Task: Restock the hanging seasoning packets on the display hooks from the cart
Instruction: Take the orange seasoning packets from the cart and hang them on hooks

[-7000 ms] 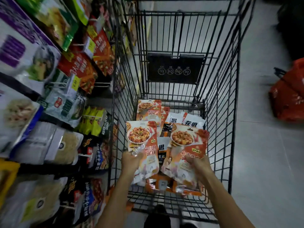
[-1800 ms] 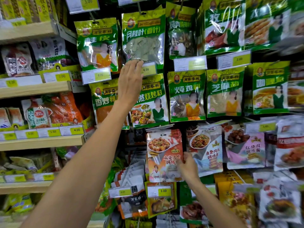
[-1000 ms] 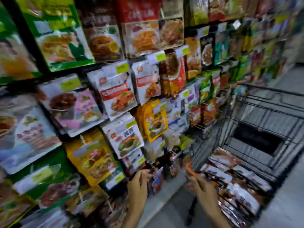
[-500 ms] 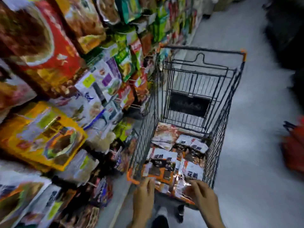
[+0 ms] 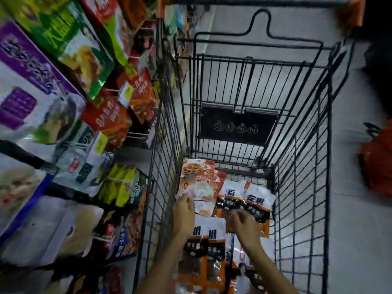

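The black wire cart (image 5: 301, 187) stands in the aisle with several seasoning packets lying in its bottom. A white-and-orange packet with a dish picture (image 5: 198, 179) lies at the far left of the pile. White, black and orange pepper packets (image 5: 248, 200) lie beside and below it. My left hand (image 5: 183, 215) reaches into the cart, and its fingertips touch the lower left corner of the dish-picture packet. My right hand (image 5: 244, 227) hovers over the pepper packets with loosely bent fingers and holds nothing that I can see. The view is blurred.
Hanging packets on display hooks (image 5: 110, 115) fill the shelving on the left, close against the cart's left wall (image 5: 163, 145). A red bag (image 5: 377, 164) lies on the grey floor (image 5: 350, 240) to the right. The cart's folded child-seat flap (image 5: 237, 124) faces me.
I turned from the display to the cart. Since half a second ago both hands have passed from the cart's near rim down into the basket, onto the packets.
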`<state>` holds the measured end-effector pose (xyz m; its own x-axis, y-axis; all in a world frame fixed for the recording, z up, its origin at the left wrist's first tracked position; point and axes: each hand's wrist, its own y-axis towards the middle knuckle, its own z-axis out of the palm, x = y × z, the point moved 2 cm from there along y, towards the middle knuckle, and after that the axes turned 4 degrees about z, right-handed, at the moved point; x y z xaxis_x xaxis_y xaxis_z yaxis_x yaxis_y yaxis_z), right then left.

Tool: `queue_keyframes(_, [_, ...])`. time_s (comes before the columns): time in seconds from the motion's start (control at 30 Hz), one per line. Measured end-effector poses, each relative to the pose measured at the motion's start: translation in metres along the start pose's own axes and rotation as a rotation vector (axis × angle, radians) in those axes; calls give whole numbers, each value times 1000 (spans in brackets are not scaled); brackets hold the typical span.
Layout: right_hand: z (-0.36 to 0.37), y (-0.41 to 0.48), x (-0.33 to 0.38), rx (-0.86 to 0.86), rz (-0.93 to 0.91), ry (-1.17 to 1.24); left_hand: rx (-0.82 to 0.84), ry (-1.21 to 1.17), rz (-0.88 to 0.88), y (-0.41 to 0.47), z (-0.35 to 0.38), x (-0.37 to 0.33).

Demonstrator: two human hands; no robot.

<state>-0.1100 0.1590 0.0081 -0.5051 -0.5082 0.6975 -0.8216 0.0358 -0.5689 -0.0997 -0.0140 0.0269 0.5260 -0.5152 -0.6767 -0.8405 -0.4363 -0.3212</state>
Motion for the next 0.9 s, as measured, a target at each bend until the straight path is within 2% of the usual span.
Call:
queue_keyframes(0.17, [48,77,-19,75,111,-40,35,43,-132,87,53,29])
queue_keyframes(0.3, [78,114,-30,115,217,8,67,4,-129,123,82,53])
queue_keyframes(0.43, [95,135,-37,62,379,113,109,5,-143,137,104,74])
queue_keyframes(0.53, [94,138,-42,-34,362,15,89,139,-146,139,111,78])
queue_keyframes(0.67, [97,136,-45,38,362,-22,47,283,-137,140,113,80])
queue_keyframes(0.9, [74,125,-54,-13,390,22,79,223,-77,133,116,81])
